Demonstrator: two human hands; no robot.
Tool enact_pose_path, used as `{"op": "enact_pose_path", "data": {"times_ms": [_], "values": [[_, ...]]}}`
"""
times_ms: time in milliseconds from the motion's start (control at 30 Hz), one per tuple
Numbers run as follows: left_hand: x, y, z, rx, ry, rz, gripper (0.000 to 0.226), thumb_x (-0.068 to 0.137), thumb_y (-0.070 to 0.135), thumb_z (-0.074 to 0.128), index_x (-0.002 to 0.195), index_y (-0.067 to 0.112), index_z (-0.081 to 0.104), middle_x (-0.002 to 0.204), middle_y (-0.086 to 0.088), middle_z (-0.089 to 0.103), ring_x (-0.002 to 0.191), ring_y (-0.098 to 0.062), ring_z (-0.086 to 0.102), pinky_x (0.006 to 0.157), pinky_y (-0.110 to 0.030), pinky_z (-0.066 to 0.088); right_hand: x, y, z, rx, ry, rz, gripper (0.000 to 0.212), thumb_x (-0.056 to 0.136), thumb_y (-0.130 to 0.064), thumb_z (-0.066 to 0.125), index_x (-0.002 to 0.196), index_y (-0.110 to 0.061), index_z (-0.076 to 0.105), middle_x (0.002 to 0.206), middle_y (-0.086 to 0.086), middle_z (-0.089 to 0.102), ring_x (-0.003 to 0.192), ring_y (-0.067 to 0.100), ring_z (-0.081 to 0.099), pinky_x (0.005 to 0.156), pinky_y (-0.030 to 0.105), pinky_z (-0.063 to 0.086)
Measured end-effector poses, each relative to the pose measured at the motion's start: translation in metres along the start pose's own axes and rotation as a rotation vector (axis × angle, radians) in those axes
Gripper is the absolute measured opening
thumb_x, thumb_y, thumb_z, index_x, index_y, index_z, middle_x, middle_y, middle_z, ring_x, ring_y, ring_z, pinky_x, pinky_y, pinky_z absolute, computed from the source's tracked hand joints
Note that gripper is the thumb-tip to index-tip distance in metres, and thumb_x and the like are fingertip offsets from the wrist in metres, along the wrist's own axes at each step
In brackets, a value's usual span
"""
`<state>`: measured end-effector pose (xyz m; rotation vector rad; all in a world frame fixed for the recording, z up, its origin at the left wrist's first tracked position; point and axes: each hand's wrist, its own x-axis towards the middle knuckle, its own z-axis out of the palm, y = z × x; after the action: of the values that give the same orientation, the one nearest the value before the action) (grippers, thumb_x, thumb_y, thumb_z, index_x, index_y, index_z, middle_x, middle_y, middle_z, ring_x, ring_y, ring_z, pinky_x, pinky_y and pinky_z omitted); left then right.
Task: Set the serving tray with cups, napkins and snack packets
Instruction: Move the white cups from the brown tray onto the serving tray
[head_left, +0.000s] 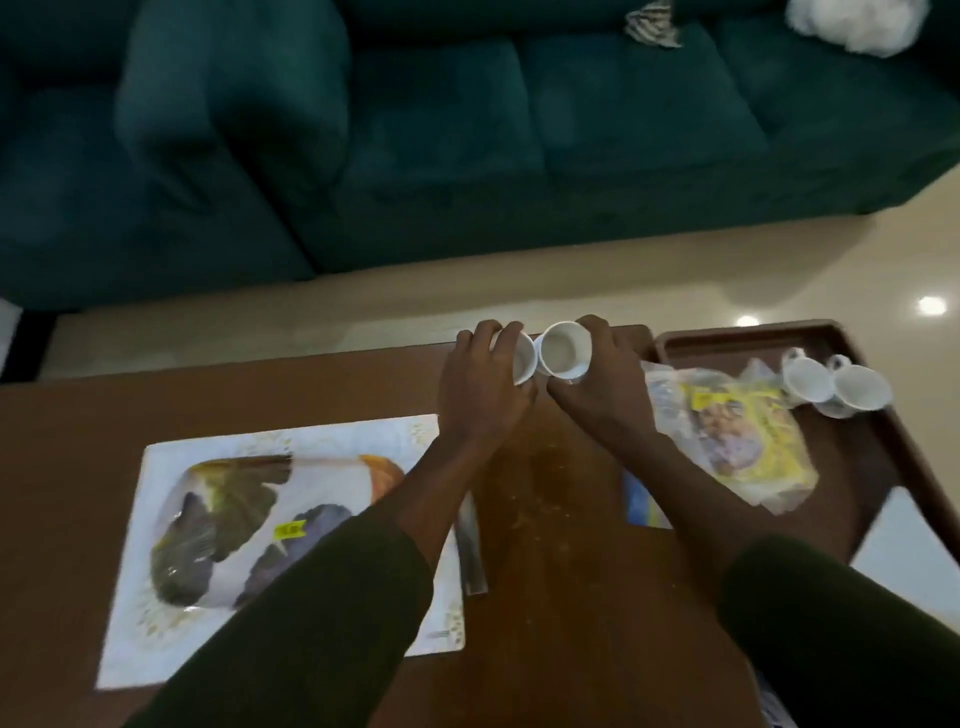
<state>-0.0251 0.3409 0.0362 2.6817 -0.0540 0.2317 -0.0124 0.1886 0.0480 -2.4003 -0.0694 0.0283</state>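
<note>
Behind the brown table (545, 545) runs a dark green sofa (467, 130) across pale floor tiles. At the far edge of the table each hand has a small white cup in its grip: the left hand (480, 389) wraps its fingers (501, 338) around the left cup (523, 358), the right hand (602, 384) curls around the right cup (565, 356), and the two cups touch rim to rim, tipped so their mouths face the camera.

The serving tray (727, 338) sits at the table's right end — already carrying two white cups (831, 382) side by side at its far part and a yellow snack packet (748, 441) in clear wrap near its left rim. A large printed placemat (291, 519) lies to the left, well apart from the tray.

The step in hand looks like carrying this pair over to the tray. To do it well, part the cups first so they do not knock, level them — then set them down beside the two already there, clear of the packet's loose wrapping. No napkins can be made out on the tray.
</note>
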Motion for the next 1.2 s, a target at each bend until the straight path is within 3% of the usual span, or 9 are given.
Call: {"op": "enact_pose_path", "data": {"times_ms": [100, 267, 400, 500, 633, 767, 933, 1067, 1200], "values": [[-0.025, -0.054, -0.035, 0.009, -0.005, -0.061, 0.058, 0.072, 0.033, 0.066, 0.126, 0.015, 0.057, 0.12, -0.008, 0.062, 0.104, -0.03, 0.059, 0.086, -0.041, 0.051, -0.007, -0.044, 0.045, -0.035, -0.058, -0.066, 0.043, 0.072, -0.023, 0.067, 0.112, -0.014, 0.054, 0.107, 0.004, 0.062, 0.096, 0.025, 0.056, 0.079, 0.041, 0.046], [-0.077, -0.135, -0.073, 0.061, -0.012, -0.162, 0.058, 0.069, 0.032, 0.072, 0.123, 0.018, 0.056, 0.119, -0.004, 0.061, 0.105, -0.028, 0.06, 0.08, -0.037, 0.052, -0.034, -0.095, 0.116, -0.035, -0.246, -0.071, 0.055, 0.064, -0.019, 0.075, 0.114, -0.018, 0.053, 0.113, 0.005, 0.059, 0.102, 0.025, 0.057, 0.076, 0.027, 0.042], [-0.122, -0.196, -0.09, 0.122, -0.07, -0.246, 0.056, 0.071, 0.032, 0.07, 0.123, 0.016, 0.058, 0.119, -0.007, 0.062, 0.104, -0.032, 0.061, 0.082, -0.041, 0.053, -0.063, -0.12, 0.171, -0.106, -0.411, -0.088, 0.066, 0.066, -0.024, 0.076, 0.125, -0.02, 0.047, 0.121, 0.005, 0.059, 0.108, 0.026, 0.059, 0.085, 0.038, 0.052], [-0.156, -0.234, -0.093, 0.122, -0.114, -0.319, 0.06, 0.07, 0.029, 0.073, 0.127, 0.014, 0.058, 0.122, -0.009, 0.062, 0.108, -0.033, 0.058, 0.085, -0.041, 0.052, -0.084, -0.128, 0.201, -0.2, -0.491, -0.109, 0.073, 0.064, -0.026, 0.078, 0.129, -0.024, 0.043, 0.122, 0.002, 0.059, 0.107, 0.025, 0.06, 0.081, 0.038, 0.052], [-0.179, -0.261, -0.092, 0.084, -0.136, -0.349, 0.061, 0.07, 0.027, 0.077, 0.126, 0.013, 0.059, 0.124, -0.009, 0.062, 0.106, -0.033, 0.06, 0.083, -0.041, 0.052, -0.098, -0.134, 0.227, -0.301, -0.516, -0.193, 0.065, 0.069, -0.031, 0.075, 0.126, -0.023, 0.045, 0.118, 0.002, 0.062, 0.102, 0.027, 0.062, 0.076, 0.036, 0.049], [-0.184, -0.272, -0.087, 0.042, -0.17, -0.374, 0.064, 0.075, 0.035, 0.077, 0.131, 0.015, 0.055, 0.129, -0.009, 0.06, 0.113, -0.031, 0.057, 0.086, -0.042, 0.052, -0.105, -0.136, 0.238, -0.407, -0.54, -0.248, 0.072, 0.067, -0.028, 0.077, 0.132, -0.024, 0.044, 0.127, 0.001, 0.062, 0.112, 0.025, 0.059, 0.094, 0.041, 0.049], [-0.184, -0.279, -0.081, 0.002, -0.184, -0.426, 0.068, 0.08, 0.048, 0.071, 0.136, 0.018, 0.049, 0.136, -0.007, 0.056, 0.12, -0.028, 0.053, 0.092, -0.04, 0.051, -0.11, -0.141, 0.24, -0.426, -0.613, -0.276, 0.08, 0.073, -0.01, 0.074, 0.141, -0.032, 0.039, 0.148, -0.003, 0.045, 0.135, 0.026, 0.041, 0.11, 0.045, 0.035], [-0.183, -0.284, -0.091, 0.083, -0.195, -0.293, 0.074, 0.077, 0.054, 0.062, 0.141, 0.024, 0.043, 0.145, -0.004, 0.049, 0.125, -0.028, 0.052, 0.091, -0.049, 0.052, -0.113, -0.145, 0.234, -0.334, -0.486, -0.18, 0.08, 0.074, -0.018, 0.073, 0.143, -0.027, 0.035, 0.152, 0.001, 0.037, 0.137, 0.027, 0.036, 0.112, 0.049, 0.035], [-0.18, -0.299, -0.099, 0.14, -0.451, -0.048, 0.08, 0.076, 0.022, 0.062, 0.149, 0.032, 0.03, 0.16, 0.001, 0.027, 0.14, -0.027, 0.034, 0.102, -0.049, 0.044, -0.123, -0.148, 0.237, -0.407, -0.408, -0.128, 0.078, 0.077, -0.056, 0.065, 0.141, -0.021, 0.038, 0.144, 0.002, 0.043, 0.132, 0.025, 0.04, 0.112, 0.042, 0.034]]}}
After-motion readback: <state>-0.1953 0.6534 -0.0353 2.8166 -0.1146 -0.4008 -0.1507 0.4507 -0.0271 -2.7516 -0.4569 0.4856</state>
